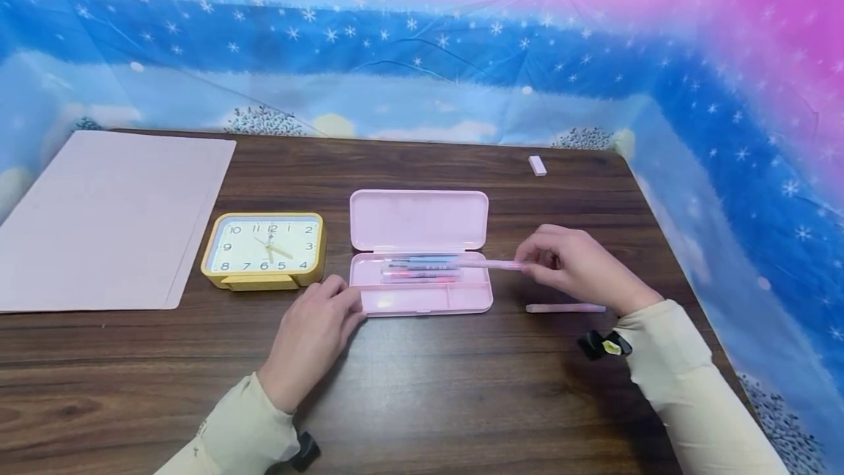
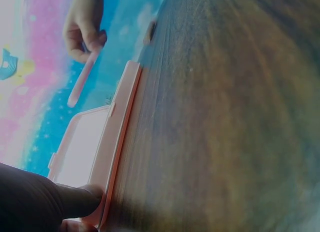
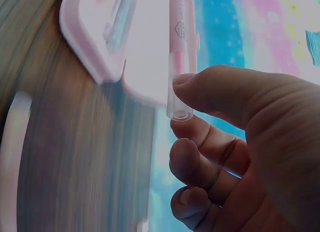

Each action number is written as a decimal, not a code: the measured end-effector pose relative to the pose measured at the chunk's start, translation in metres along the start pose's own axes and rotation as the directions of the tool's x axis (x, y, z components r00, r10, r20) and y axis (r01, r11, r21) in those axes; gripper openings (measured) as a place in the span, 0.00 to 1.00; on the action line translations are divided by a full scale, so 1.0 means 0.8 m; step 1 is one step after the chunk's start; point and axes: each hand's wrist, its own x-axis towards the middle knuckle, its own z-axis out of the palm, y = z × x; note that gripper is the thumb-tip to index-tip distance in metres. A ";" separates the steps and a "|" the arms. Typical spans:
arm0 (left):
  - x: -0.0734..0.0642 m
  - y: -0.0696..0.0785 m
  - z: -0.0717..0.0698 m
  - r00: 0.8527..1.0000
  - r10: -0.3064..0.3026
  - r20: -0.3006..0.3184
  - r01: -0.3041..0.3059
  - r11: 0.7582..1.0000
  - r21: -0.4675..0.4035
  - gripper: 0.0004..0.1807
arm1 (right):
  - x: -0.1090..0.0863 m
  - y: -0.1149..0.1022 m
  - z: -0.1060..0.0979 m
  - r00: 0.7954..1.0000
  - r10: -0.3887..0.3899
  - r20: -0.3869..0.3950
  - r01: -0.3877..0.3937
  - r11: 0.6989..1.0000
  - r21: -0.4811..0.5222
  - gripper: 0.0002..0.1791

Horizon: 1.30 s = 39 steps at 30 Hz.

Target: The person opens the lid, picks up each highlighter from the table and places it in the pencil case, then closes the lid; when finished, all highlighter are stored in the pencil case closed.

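A pink pencil case [image 1: 405, 303] lies on the table with its lid raised at the back. Several pens [image 1: 425, 267] rest in its long rear compartment. My left hand [image 1: 313, 332] holds the case's front left corner, the thumb [image 2: 82, 199] pressing on its front wall. Between thumb and index finger, my right hand [image 1: 583, 262] pinches the clear end of a pink pen [image 3: 177, 36]. This pen is raised and points left, over the right part of the case. A second pink pen [image 1: 565, 308] lies on the table below the right hand.
A yellow alarm clock [image 1: 267, 249] stands left of the case. Farther left lies a large pale sheet or folder [image 1: 112, 222]. A small white-pink eraser [image 1: 537, 166] is near the table's back edge. A patterned cloth [image 1: 409, 42] hangs behind and along the right side.
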 end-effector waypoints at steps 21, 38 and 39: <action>-0.002 -0.001 0.001 1.000 -0.003 -0.025 0.003 1.000 -0.010 0.08 | 0.064 -0.068 0.061 0.979 -0.113 0.168 0.108 0.993 0.039 0.08; -0.004 -0.004 -0.003 0.998 -0.065 0.022 0.065 0.997 -0.046 0.10 | 0.075 -0.086 0.084 0.968 -0.134 0.212 0.132 0.991 0.024 0.07; -0.004 -0.004 -0.003 0.998 -0.066 0.020 0.067 0.997 -0.046 0.09 | 0.075 -0.087 0.085 0.968 -0.129 0.214 0.127 0.992 0.026 0.06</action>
